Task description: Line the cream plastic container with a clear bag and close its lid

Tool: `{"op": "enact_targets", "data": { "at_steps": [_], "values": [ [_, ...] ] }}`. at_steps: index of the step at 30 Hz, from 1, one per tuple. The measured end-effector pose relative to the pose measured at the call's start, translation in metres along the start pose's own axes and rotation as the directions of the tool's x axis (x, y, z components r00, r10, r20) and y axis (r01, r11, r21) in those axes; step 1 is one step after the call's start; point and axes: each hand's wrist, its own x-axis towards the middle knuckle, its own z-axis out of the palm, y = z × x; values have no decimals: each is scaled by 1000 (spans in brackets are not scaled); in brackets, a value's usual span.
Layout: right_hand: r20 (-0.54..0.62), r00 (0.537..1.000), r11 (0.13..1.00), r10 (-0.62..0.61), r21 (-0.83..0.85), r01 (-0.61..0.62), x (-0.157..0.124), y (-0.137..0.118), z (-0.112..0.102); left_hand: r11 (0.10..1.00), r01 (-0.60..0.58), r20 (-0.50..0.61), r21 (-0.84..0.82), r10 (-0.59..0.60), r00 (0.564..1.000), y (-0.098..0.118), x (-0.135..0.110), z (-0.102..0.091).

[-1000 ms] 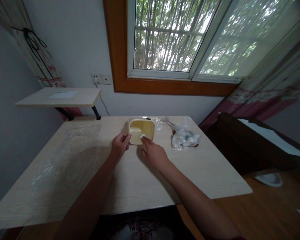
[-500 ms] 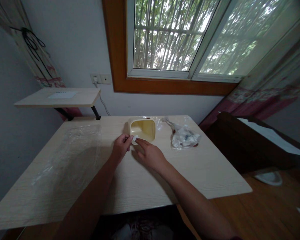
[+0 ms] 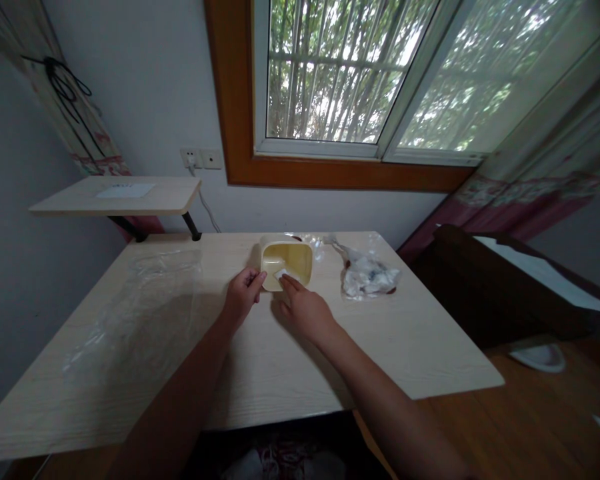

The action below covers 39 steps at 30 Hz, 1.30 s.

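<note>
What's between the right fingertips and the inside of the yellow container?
A small white piece, at the fingers of the right hand, inside the yellow container. The head view shows this, but not whether it touches the container.

We look into a dim room where cool daylight enters through the window (image 3: 330, 73), its foliage (image 3: 325, 100) broken by blown-out white patches. We find the right-hand pane (image 3: 460, 100) hazier, veiled in pale reflections. Across the table (image 3: 410, 347) we see soft shadows to the left of both forearms (image 3: 375, 373), the broader one spreading over the clear plastic sheet (image 3: 155, 307). We catch faint glints there and on the plastic bag (image 3: 370, 277). To the right, dark furniture (image 3: 455, 287) sinks into near-black. We notice wide-angle stretching towards the edges, a darkened upper-right corner and generally soft detail.
</note>
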Motion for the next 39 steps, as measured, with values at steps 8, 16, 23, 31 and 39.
{"op": "enact_targets", "data": {
  "at_steps": [8,16,23,31,39],
  "values": [
    [-46,995,990,-85,113,90,1,-17,9,1000,-8,19,11,8,1000,-3,-1,5],
    [10,999,997,40,-68,-39,3,3,-2,1000,2,13,12,-2,1000,5,-3,3],
    [18,995,989,99,-112,-96,5,7,-3,1000,18,19,3,-18,1000,3,-3,4],
    [3,993,980,-115,163,113,5,-9,3,1000,18,40,-12,-17,999,-2,-3,6],
    [6,1000,1000,2,10,-2,7,2,-4,999,10,26,-33,-9,1000,0,-2,2]
  ]
}}
